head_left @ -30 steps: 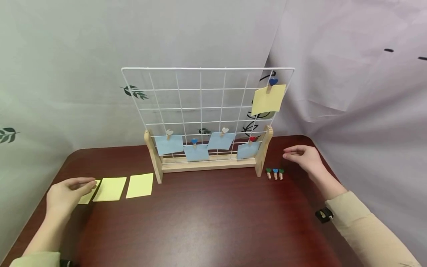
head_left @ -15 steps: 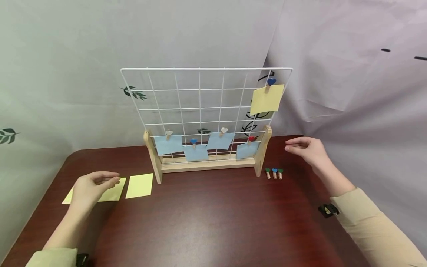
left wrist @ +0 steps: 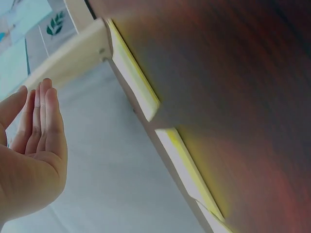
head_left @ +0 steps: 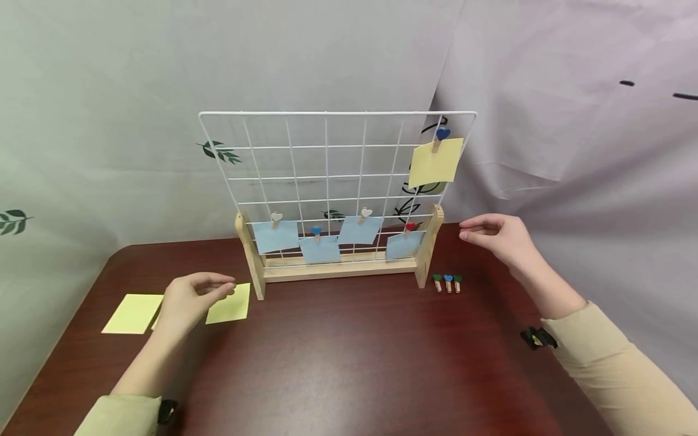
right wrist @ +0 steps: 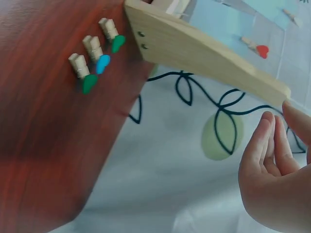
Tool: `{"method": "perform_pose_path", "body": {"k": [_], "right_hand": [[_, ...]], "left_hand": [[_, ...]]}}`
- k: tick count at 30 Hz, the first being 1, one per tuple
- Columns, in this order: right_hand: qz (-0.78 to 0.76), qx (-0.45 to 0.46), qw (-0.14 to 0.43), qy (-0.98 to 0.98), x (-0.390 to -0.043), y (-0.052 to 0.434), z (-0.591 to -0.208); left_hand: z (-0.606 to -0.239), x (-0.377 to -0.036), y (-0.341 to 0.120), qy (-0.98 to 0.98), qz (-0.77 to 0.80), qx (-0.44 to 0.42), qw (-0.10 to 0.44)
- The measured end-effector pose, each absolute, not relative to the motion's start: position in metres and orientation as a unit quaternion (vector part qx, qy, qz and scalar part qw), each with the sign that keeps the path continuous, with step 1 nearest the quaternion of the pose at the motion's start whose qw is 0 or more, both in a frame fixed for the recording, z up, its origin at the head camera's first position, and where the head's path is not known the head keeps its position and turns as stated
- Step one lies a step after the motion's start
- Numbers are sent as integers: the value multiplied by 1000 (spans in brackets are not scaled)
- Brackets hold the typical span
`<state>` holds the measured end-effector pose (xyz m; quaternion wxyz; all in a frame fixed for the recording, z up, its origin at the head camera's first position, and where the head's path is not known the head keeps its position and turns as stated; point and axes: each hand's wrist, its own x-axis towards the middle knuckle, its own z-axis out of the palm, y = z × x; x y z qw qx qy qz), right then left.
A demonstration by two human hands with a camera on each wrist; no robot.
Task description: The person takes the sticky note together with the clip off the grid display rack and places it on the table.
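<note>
Fingers of my left hand [head_left: 188,297] lie straight and loosely together, holding nothing, the hand hovering over the yellow notes [head_left: 229,304] on the desk [head_left: 349,357], just beside the left foot of the wire grid stand [head_left: 332,181]. My right hand [head_left: 498,239] is raised beside the stand's right wooden post, fingers extended and relaxed, thumb slightly apart, touching nothing. Three small pegs [head_left: 448,283] lie on the desk near that post, below my right hand. Blue notes [head_left: 275,236] hang clipped along the grid's bottom row.
</note>
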<state>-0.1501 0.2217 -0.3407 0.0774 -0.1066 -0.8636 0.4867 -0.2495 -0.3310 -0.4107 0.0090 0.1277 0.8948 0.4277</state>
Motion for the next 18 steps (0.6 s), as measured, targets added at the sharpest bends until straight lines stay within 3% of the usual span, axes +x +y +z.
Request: {"method": "perform_pose_path", "body": {"k": [18], "right_hand": [[442, -56, 92, -890, -150, 194, -307]], "left_hand": [[-403, -253, -252, 868, 462, 180, 28]]}}
